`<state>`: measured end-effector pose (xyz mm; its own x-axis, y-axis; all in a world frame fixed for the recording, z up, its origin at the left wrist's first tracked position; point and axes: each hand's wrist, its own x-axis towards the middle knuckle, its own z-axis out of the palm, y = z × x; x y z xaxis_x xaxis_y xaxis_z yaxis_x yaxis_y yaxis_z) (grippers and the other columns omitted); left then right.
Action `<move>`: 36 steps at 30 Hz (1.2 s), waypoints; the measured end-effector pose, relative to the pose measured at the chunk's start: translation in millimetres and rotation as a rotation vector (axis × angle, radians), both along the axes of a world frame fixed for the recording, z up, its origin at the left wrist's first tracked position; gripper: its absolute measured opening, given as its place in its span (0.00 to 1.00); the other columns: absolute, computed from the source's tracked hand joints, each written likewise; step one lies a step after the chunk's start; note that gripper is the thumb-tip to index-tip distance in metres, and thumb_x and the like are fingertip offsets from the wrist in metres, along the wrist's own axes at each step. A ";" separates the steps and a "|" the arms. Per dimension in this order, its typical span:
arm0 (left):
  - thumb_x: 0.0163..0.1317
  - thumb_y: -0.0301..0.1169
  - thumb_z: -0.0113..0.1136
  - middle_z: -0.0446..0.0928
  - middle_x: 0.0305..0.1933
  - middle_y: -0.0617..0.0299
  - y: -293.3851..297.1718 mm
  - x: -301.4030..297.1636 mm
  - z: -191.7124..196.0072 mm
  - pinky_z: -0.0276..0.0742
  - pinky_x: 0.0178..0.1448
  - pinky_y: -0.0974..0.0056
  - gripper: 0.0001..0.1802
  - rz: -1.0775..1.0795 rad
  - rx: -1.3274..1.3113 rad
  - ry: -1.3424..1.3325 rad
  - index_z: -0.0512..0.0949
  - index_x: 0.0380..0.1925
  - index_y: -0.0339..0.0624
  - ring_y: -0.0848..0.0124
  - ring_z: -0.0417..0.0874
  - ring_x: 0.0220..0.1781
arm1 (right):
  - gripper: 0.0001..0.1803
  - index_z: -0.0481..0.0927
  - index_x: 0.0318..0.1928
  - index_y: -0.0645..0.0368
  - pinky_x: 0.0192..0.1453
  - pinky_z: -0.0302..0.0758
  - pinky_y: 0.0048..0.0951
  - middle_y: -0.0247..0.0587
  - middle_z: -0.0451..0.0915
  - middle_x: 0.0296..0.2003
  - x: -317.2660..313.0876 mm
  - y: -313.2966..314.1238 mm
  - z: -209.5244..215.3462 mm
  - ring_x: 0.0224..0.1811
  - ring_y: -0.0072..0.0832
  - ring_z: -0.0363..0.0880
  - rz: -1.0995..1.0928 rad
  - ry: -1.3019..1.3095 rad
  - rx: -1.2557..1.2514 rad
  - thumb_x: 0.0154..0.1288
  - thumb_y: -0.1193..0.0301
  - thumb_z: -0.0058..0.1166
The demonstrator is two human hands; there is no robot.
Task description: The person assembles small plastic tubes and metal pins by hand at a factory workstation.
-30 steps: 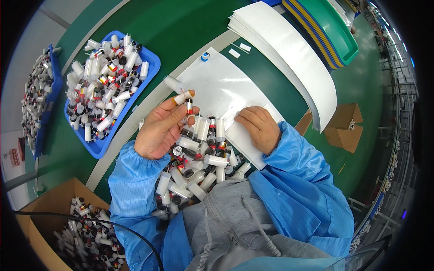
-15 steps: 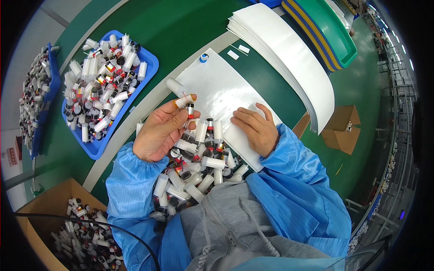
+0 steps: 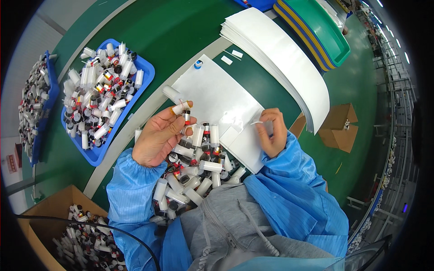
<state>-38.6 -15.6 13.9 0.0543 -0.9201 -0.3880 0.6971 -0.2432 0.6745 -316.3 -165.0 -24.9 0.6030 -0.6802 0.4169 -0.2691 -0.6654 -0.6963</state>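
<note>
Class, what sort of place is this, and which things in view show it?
Probably a factory assembly or packing workshop: a blue tray is heaped with similar small cylindrical parts, a cardboard box holds many more, and a stack of white sheets lies nearby.

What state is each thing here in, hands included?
Left hand: closed on a small black, red and white cylinder
Right hand: pinching a thin white strip
Nearer blue plastic tray: heaped with parts
Brown cardboard box, lower left: open, holding parts
Glossy white sheet: lying flat
Green plastic tray: topping a stack
</note>
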 end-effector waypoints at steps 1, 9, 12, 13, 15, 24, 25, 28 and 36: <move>0.70 0.27 0.52 0.78 0.50 0.54 -0.4 0.1 0.3 0.75 0.51 0.68 0.20 -0.005 -0.005 0.000 0.69 0.62 0.38 0.72 0.77 0.42 | 0.10 0.73 0.38 0.61 0.47 0.67 0.26 0.41 0.74 0.38 -1.2 -3.5 -1.8 0.38 0.30 0.73 -0.027 -0.091 0.100 0.57 0.83 0.57; 0.67 0.25 0.56 0.79 0.50 0.57 3.8 -10.9 3.1 0.76 0.50 0.68 0.23 0.050 -0.062 -0.176 0.69 0.63 0.40 0.72 0.81 0.47 | 0.07 0.79 0.39 0.65 0.31 0.62 0.17 0.27 0.75 0.23 35.6 2.7 51.9 0.25 0.13 0.66 0.150 -0.336 0.992 0.66 0.73 0.58; 0.66 0.22 0.56 0.79 0.50 0.58 -0.3 -19.0 4.9 0.78 0.51 0.68 0.23 0.144 -0.123 -0.220 0.69 0.61 0.36 0.71 0.81 0.48 | 0.09 0.80 0.39 0.66 0.28 0.60 0.17 0.28 0.75 0.22 67.4 5.7 46.2 0.23 0.14 0.65 0.276 -0.467 1.320 0.66 0.71 0.58; 0.65 0.21 0.57 0.79 0.50 0.58 -2.2 -22.5 5.8 0.78 0.52 0.68 0.23 0.183 -0.130 -0.222 0.70 0.61 0.34 0.70 0.82 0.47 | 0.09 0.80 0.39 0.66 0.28 0.60 0.17 0.28 0.75 0.22 76.8 8.8 45.5 0.23 0.14 0.65 0.303 -0.473 1.324 0.66 0.71 0.58; 0.65 0.20 0.57 0.79 0.49 0.56 0.3 -19.9 6.8 0.79 0.52 0.68 0.22 0.165 -0.133 -0.287 0.70 0.60 0.34 0.70 0.83 0.45 | 0.10 0.77 0.34 0.64 0.27 0.59 0.18 0.29 0.71 0.20 98.1 19.2 44.0 0.20 0.15 0.62 0.324 -0.465 1.466 0.67 0.69 0.57; 0.63 0.17 0.56 0.78 0.47 0.58 2.7 -21.8 4.7 0.78 0.51 0.71 0.19 0.250 -0.230 -0.556 0.72 0.55 0.30 0.72 0.83 0.44 | 0.07 0.80 0.40 0.68 0.37 0.75 0.20 0.41 0.83 0.31 130.9 36.3 29.4 0.32 0.21 0.80 0.320 -0.329 1.232 0.63 0.77 0.60; 0.63 0.16 0.56 0.78 0.47 0.58 2.9 -21.7 4.6 0.78 0.51 0.71 0.17 0.290 -0.275 -0.666 0.75 0.52 0.30 0.72 0.83 0.44 | 0.07 0.80 0.39 0.68 0.39 0.76 0.21 0.43 0.84 0.32 131.7 36.7 26.8 0.35 0.23 0.82 0.314 -0.311 1.153 0.62 0.78 0.60; 0.57 0.12 0.56 0.78 0.50 0.56 1.5 -19.1 8.8 0.78 0.51 0.70 0.15 0.256 -0.326 -0.761 0.79 0.44 0.33 0.69 0.82 0.48 | 0.05 0.80 0.36 0.67 0.37 0.76 0.20 0.44 0.83 0.31 126.9 32.8 19.6 0.33 0.23 0.82 0.385 -0.355 1.087 0.61 0.79 0.61; 0.56 0.16 0.62 0.81 0.48 0.54 10.5 -11.7 12.0 0.77 0.53 0.66 0.11 0.007 -0.313 -0.841 0.80 0.41 0.34 0.68 0.83 0.48 | 0.20 0.68 0.46 0.63 0.35 0.73 0.18 0.35 0.77 0.28 120.2 25.6 14.5 0.27 0.18 0.76 0.442 -0.297 1.228 0.55 0.84 0.61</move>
